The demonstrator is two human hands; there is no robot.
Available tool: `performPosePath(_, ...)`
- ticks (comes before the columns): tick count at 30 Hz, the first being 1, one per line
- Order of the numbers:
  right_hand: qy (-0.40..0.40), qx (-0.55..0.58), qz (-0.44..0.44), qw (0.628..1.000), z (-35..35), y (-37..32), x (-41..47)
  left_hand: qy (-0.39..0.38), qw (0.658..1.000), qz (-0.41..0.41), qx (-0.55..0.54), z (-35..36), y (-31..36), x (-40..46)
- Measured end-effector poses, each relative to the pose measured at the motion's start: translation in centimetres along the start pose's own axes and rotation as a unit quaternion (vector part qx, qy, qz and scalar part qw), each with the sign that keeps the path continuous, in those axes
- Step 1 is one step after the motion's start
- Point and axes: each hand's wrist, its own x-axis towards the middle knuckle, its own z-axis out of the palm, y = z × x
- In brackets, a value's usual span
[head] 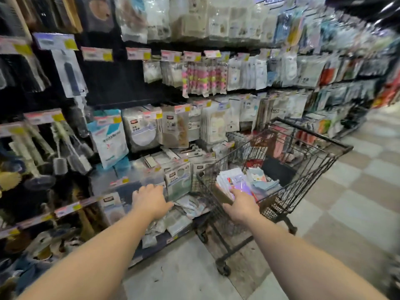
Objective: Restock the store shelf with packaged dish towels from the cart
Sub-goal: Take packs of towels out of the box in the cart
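A black wire cart (307,169) stands against the shelf on the right. Stacked in its near corner are packaged dish towels (232,180) in clear plastic, with more pale blue packs (263,180) beside them. My right hand (242,205) reaches over the cart's near rim, fingers on the front pack of the stack. My left hand (150,200) stretches toward the low shelf (121,182) and rests, fingers curled down, on hanging packages there. The frame is blurred, so the grip of either hand is unclear.
Hanging packs of cloths and sponges fill the shelving (205,79) from left to far right. Bottle brushes (60,152) hang at left. Loose packs (186,213) lie on the bottom shelf beside the cart. A checkered tiled floor (346,213) lies to the right.
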Motion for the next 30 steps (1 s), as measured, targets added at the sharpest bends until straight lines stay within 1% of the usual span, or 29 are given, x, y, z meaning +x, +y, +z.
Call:
performPosePath(3,-0.001,0.009,0.031,0.999,0.5,1.9,3.0,-0.008,0.999,0.032,-0.007,1.1,2.6,2.9)
performPosePath(6,-0.012,0.025,0.063,0.998,0.9,4.2,6.6,-0.035,0.998,0.051,-0.016,2.3,5.1,6.2)
performPosePath(9,-0.020,0.040,0.085,0.995,1.1,6.7,11.2,-0.055,0.997,0.054,-0.017,3.0,7.5,10.2)
performPosePath(13,-0.033,0.043,0.092,0.994,0.6,10.0,18.2,-0.063,0.997,0.041,0.004,2.6,10.9,16.4)
performPosePath(19,-0.053,0.043,0.112,0.991,-1.4,15.0,27.4,-0.108,0.993,0.040,0.000,2.3,18.1,24.4)
performPosePath(24,-0.070,0.057,0.131,0.987,-1.2,17.7,31.5,-0.150,0.987,0.051,-0.019,5.0,22.4,29.0)
performPosePath(30,-0.097,0.072,0.143,0.982,0.6,19.8,34.8,-0.200,0.978,0.043,-0.050,8.7,24.2,33.7)
